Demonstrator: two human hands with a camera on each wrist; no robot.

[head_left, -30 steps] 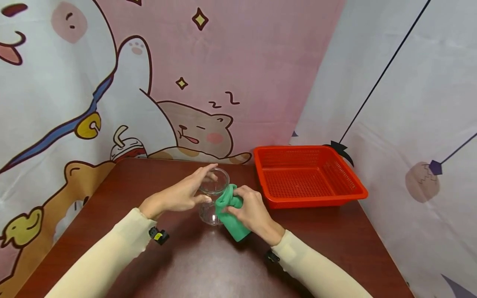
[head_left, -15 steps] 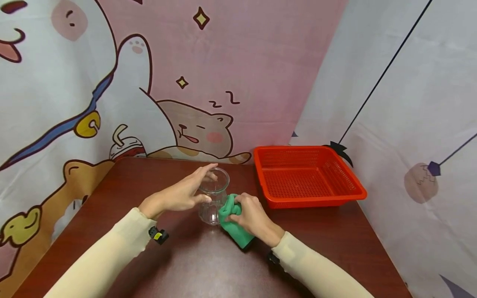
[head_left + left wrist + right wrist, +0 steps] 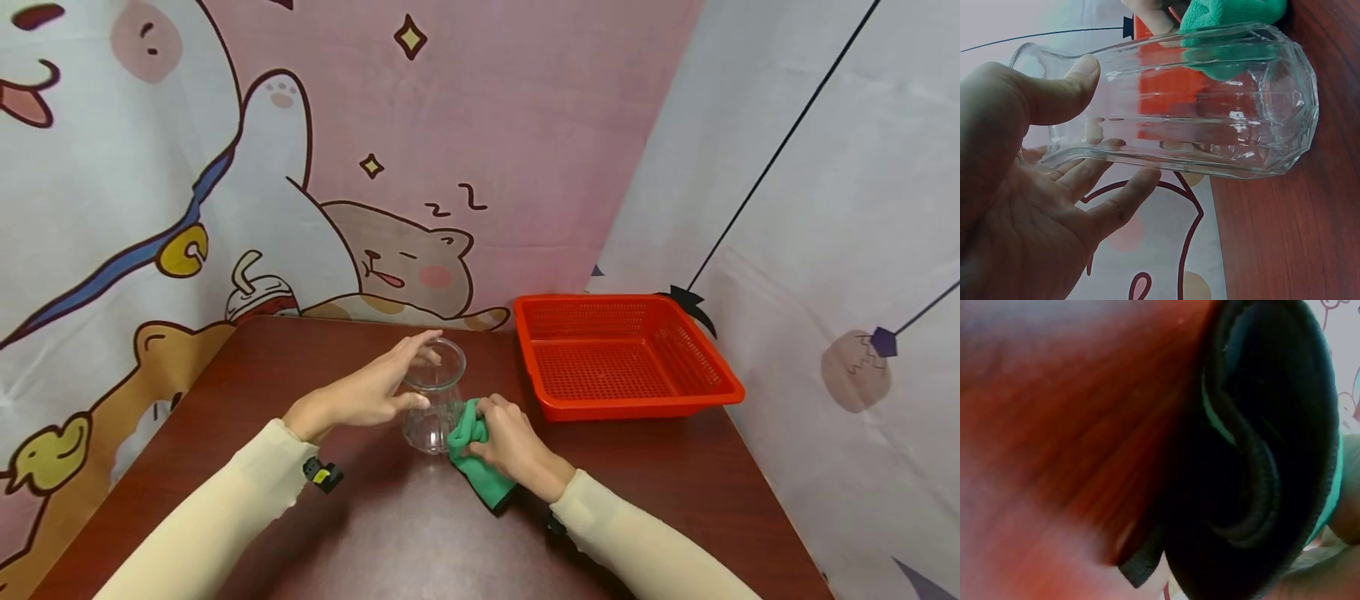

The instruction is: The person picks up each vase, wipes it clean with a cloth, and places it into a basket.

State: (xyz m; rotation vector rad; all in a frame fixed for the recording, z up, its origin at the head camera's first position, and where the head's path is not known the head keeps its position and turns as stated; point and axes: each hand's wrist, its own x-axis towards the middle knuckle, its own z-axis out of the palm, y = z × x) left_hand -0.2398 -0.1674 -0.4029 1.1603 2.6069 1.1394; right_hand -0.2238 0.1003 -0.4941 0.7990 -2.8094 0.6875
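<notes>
A clear ribbed glass jar stands upright on the dark red table. My left hand holds it near the rim, thumb on one side and fingers on the other. My right hand grips a bunched green cloth and presses it against the jar's lower right side, close to the tabletop. In the right wrist view the cloth's dark folded edge fills the frame, blurred.
An orange plastic mesh basket sits at the back right of the table. Printed cartoon curtains hang close behind and to the right. The table's left half and front lie bare.
My right hand has slid the green cloth down the jar's side, from near the rim to the base. The left hand and jar have stayed in place.
</notes>
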